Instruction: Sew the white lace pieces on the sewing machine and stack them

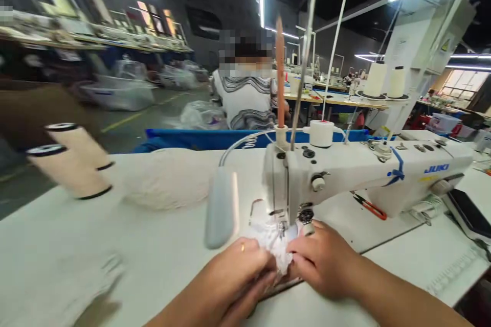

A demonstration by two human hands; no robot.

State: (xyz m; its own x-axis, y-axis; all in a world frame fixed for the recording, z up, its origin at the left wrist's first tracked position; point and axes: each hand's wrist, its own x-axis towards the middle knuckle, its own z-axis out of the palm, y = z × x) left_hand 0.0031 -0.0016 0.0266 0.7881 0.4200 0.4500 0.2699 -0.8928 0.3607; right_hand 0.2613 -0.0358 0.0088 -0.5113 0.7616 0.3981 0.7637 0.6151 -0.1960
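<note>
A white JUKI sewing machine (368, 173) stands on the white table (115, 245). Under its needle lies a small bunched piece of white lace fabric (276, 245). My left hand (238, 271), a ring on one finger, pinches the fabric from the left with closed fingers. My right hand (322, 260) grips the same fabric from the right, just below the presser foot. Both hands meet at the needle area.
Two cream thread cones (72, 166) lie tilted at the table's left. A pile of white fabric (169, 179) sits behind a grey lamp head (221, 207). Red-handled snips (370, 207) lie under the machine arm. A person in a striped top sits beyond a blue bin (215, 138).
</note>
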